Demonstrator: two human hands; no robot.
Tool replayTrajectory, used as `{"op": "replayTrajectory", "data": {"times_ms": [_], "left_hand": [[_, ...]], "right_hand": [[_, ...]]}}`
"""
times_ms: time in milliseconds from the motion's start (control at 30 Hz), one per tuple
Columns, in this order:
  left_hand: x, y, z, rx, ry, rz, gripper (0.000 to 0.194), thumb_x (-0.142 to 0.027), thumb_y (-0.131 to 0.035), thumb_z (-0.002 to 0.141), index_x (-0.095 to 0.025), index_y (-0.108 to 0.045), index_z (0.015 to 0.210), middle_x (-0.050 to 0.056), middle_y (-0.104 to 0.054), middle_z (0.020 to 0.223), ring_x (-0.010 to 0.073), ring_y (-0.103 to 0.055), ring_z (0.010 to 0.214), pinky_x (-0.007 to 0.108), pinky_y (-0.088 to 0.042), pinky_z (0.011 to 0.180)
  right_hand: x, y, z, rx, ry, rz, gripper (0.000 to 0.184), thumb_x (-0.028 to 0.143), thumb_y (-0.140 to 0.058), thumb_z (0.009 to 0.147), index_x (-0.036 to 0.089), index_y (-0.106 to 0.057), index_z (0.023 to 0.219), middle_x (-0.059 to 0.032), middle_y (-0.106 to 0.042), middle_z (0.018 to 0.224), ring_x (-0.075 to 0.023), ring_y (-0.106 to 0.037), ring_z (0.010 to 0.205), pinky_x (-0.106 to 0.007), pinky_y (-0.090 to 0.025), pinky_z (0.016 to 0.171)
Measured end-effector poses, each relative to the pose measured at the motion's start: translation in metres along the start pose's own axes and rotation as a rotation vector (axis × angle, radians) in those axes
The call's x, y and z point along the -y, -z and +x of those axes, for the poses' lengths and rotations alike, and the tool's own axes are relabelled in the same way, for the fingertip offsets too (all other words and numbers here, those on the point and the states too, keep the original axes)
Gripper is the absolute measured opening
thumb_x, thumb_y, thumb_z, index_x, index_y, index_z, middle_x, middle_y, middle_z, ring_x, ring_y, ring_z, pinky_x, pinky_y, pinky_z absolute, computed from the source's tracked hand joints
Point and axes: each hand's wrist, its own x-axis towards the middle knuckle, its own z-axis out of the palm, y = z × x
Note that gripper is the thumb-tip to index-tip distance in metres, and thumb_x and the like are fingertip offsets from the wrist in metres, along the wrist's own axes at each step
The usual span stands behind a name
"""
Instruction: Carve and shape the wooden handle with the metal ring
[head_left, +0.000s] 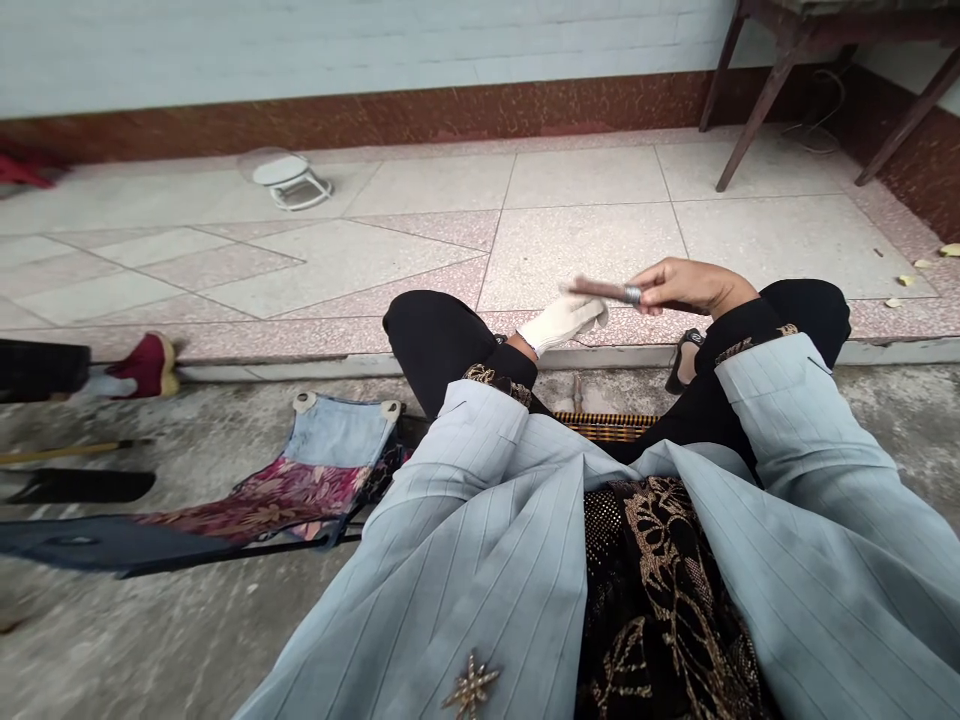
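Note:
My right hand point(686, 285), bare, is closed around a brown stick-like tool point(606, 289) with a silvery wire-like binding near the fingers. A dark part of the tool runs back beneath this hand; its kind cannot be made out. Toward the left, the tool's free end is blurred and passes over my left hand point(564, 322). That hand wears a white glove, its fingers loosely stretched to the right and slightly bent. Whether the glove touches the tool is unclear. Both hands are in front of my bent knees, above the step edge.
A reclining fabric chair point(315, 470) stands at my left. Beyond it are another person's red shoe point(155, 365) and a black-bladed tool point(82, 486). A small white stool point(289, 178) sits on the tiled step point(420, 180). At the back right stands a wooden table point(780, 75).

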Motion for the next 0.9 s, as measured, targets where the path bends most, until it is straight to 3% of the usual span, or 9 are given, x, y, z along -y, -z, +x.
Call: {"op": "replayTrajectory", "data": {"times_ms": [100, 267, 333, 433, 533, 633, 767, 833, 900], "left_hand": [[-0.004, -0.007, -0.002, 0.031, 0.027, -0.131, 0.046, -0.044, -0.029, 0.102, -0.014, -0.063, 0.096, 0.000, -0.051, 0.061, 0.0100, -0.042, 0.052, 0.023, -0.035, 0.053], [-0.002, -0.020, -0.001, 0.212, -0.032, 0.244, 0.043, -0.040, -0.036, 0.100, -0.015, -0.068, 0.085, 0.004, -0.064, 0.077, 0.0143, -0.056, 0.071, 0.025, -0.040, 0.068], [-0.001, -0.024, 0.000, 0.189, -0.043, 0.381, 0.046, -0.042, -0.033, 0.101, -0.016, -0.068, 0.087, 0.005, -0.065, 0.079, 0.0160, -0.058, 0.072, 0.026, -0.038, 0.068], [-0.002, -0.028, 0.000, 0.145, -0.047, 0.552, 0.044, -0.044, -0.034, 0.102, -0.017, -0.068, 0.095, 0.006, -0.066, 0.080, 0.0180, -0.059, 0.072, 0.028, -0.035, 0.064], [-0.006, -0.029, -0.003, 0.138, -0.095, 0.664, 0.043, -0.044, -0.034, 0.102, -0.017, -0.068, 0.099, 0.007, -0.066, 0.080, 0.0192, -0.060, 0.072, 0.029, -0.032, 0.062], [-0.008, -0.024, -0.004, 0.126, -0.124, 0.688, 0.040, -0.043, -0.036, 0.102, -0.018, -0.068, 0.100, 0.006, -0.065, 0.078, 0.0190, -0.059, 0.070, 0.029, -0.030, 0.061], [-0.004, -0.012, -0.002, 0.046, -0.103, 0.440, 0.037, -0.037, -0.035, 0.100, -0.017, -0.065, 0.093, 0.004, -0.064, 0.081, 0.0164, -0.057, 0.073, 0.028, -0.034, 0.065], [-0.002, -0.008, 0.001, 0.012, -0.035, 0.266, 0.038, -0.036, -0.034, 0.099, -0.015, -0.062, 0.084, 0.003, -0.061, 0.077, 0.0145, -0.054, 0.071, 0.026, -0.036, 0.065], [-0.001, -0.006, 0.003, -0.014, 0.044, 0.108, 0.037, -0.037, -0.037, 0.098, -0.015, -0.057, 0.077, 0.002, -0.058, 0.073, 0.0128, -0.051, 0.066, 0.026, -0.038, 0.063]], "right_hand": [[0.004, -0.002, 0.001, -0.265, -0.009, 0.111, 0.030, 0.042, -0.064, 0.091, 0.014, -0.069, 0.100, -0.0043, -0.064, 0.080, -0.0119, -0.054, 0.068, -0.026, -0.046, 0.067], [-0.008, 0.002, 0.016, -0.505, -0.046, 0.136, 0.031, 0.041, -0.058, 0.097, 0.012, -0.065, 0.107, -0.0078, -0.063, 0.082, -0.0122, -0.056, 0.066, -0.027, -0.048, 0.065], [-0.015, 0.004, 0.022, -0.593, -0.156, -0.014, 0.029, 0.035, -0.056, 0.098, 0.010, -0.066, 0.110, -0.0105, -0.065, 0.084, -0.0142, -0.058, 0.068, -0.028, -0.048, 0.064], [-0.021, 0.001, 0.030, -0.627, -0.337, -0.448, 0.030, 0.030, -0.062, 0.092, 0.011, -0.071, 0.113, -0.0146, -0.069, 0.095, -0.0223, -0.064, 0.084, -0.032, -0.047, 0.070], [-0.022, -0.008, 0.036, -0.485, -0.461, -0.823, 0.032, 0.031, -0.063, 0.090, 0.014, -0.073, 0.115, -0.0176, -0.069, 0.109, -0.0297, -0.063, 0.099, -0.037, -0.046, 0.077], [-0.022, -0.015, 0.037, -0.164, -0.576, -0.933, 0.026, 0.026, -0.066, 0.087, 0.012, -0.076, 0.106, -0.0183, -0.070, 0.102, -0.0291, -0.064, 0.093, -0.036, -0.046, 0.074], [-0.024, -0.015, 0.031, 0.289, -0.498, -0.667, 0.025, 0.028, -0.071, 0.083, 0.016, -0.077, 0.104, -0.0068, -0.069, 0.076, -0.0187, -0.061, 0.070, -0.031, -0.043, 0.068], [-0.021, -0.012, 0.025, 0.400, -0.375, -0.455, 0.034, 0.034, -0.072, 0.082, 0.016, -0.076, 0.111, -0.0032, -0.067, 0.072, -0.0152, -0.056, 0.065, -0.030, -0.043, 0.068], [-0.015, -0.007, 0.018, 0.407, -0.232, -0.281, 0.042, 0.038, -0.073, 0.080, 0.016, -0.074, 0.116, -0.0017, -0.066, 0.073, -0.0138, -0.054, 0.066, -0.029, -0.043, 0.069]]}}
